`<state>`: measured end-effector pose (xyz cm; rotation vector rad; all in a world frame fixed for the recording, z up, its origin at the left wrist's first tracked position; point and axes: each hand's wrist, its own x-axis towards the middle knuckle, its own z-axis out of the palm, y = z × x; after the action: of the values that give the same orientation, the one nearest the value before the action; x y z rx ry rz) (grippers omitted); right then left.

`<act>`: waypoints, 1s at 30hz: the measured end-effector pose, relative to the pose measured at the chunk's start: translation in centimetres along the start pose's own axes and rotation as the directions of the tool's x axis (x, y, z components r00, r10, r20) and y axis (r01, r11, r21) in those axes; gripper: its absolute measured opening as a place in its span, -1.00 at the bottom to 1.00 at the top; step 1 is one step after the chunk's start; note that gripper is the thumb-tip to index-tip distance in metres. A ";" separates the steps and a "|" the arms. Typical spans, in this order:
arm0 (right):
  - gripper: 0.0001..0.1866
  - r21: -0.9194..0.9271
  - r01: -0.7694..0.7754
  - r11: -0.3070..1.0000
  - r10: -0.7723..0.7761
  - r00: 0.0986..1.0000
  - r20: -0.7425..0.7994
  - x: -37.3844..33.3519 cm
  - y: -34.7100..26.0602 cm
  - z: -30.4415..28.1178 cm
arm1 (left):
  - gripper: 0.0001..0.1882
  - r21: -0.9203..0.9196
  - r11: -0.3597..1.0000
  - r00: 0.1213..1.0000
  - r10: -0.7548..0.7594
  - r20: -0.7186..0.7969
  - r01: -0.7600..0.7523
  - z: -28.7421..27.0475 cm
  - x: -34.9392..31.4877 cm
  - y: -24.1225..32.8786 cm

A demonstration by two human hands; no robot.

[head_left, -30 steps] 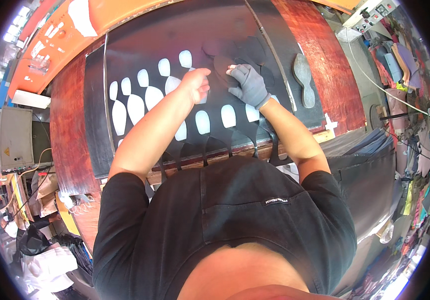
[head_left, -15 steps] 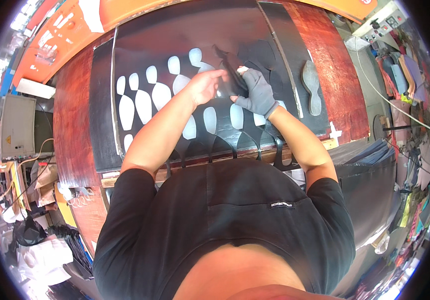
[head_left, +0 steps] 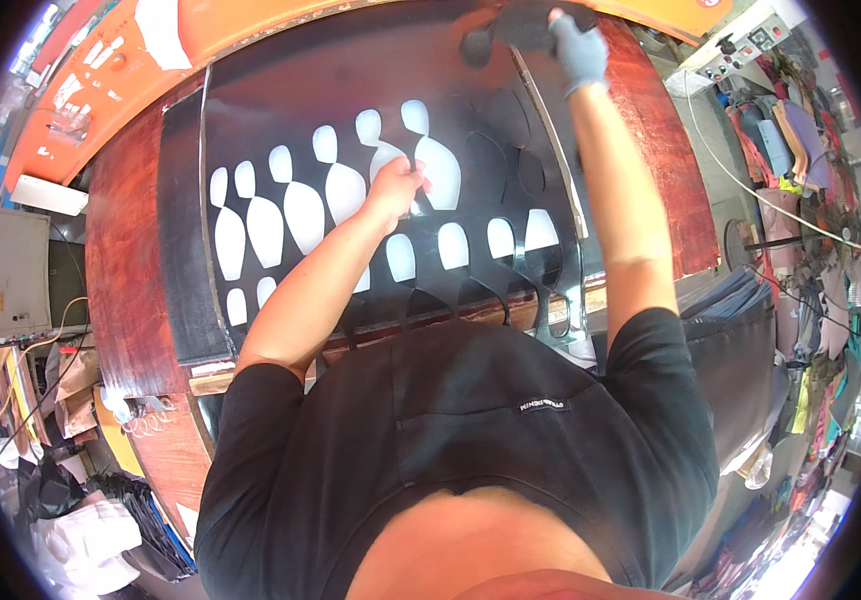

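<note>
"Two hands show here; what does the right hand have?"

"A dark piece, with its grey-gloved fingers closed on it. It is at the far right, by the far end of the narrow strip along that side. (Piece and hand are both blurred, so I can't make out how each finger sits.)"

"And the left hand?"

"Bare, its fingers loosely bent, over the black sheet, at the last two openings on the right of the far row. Whether it pinches anything, I cannot tell."

"What shape are those openings?"

"Six sole-shaped openings stand side by side there, each narrow at the waist and pale inside. A nearer row shows shorter pale patches, partly behind the left forearm."

"Anything beside the sixth?"

"A dark curved outline in the sheet, just to its right."

"And underneath?"

"The red-brown table, with an orange panel along its far left side."
</note>
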<state>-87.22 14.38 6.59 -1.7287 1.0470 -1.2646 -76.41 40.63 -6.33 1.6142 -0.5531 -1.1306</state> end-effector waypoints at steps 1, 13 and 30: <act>-0.78 0.313 0.242 0.918 -0.262 0.965 0.021 1.1 -1.1 -0.3 | -0.70 0.119 0.989 0.991 0.101 -0.087 -0.091 0.3 0.0 -0.1; -0.44 -0.007 0.733 0.681 -0.620 0.581 0.527 -15.6 9.8 -4.8 | -0.72 -0.263 0.895 0.932 -0.359 0.053 0.360 4.5 1.4 4.2; -0.55 -0.202 0.417 0.886 -0.270 0.819 0.507 -14.5 7.1 -4.3 | -0.79 -0.581 0.768 0.909 -0.005 0.417 0.270 5.1 2.2 3.2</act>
<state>-95.28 24.44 -4.05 -2.4024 0.6753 -0.8357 -79.31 35.27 -4.29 0.8477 -0.2502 -1.5709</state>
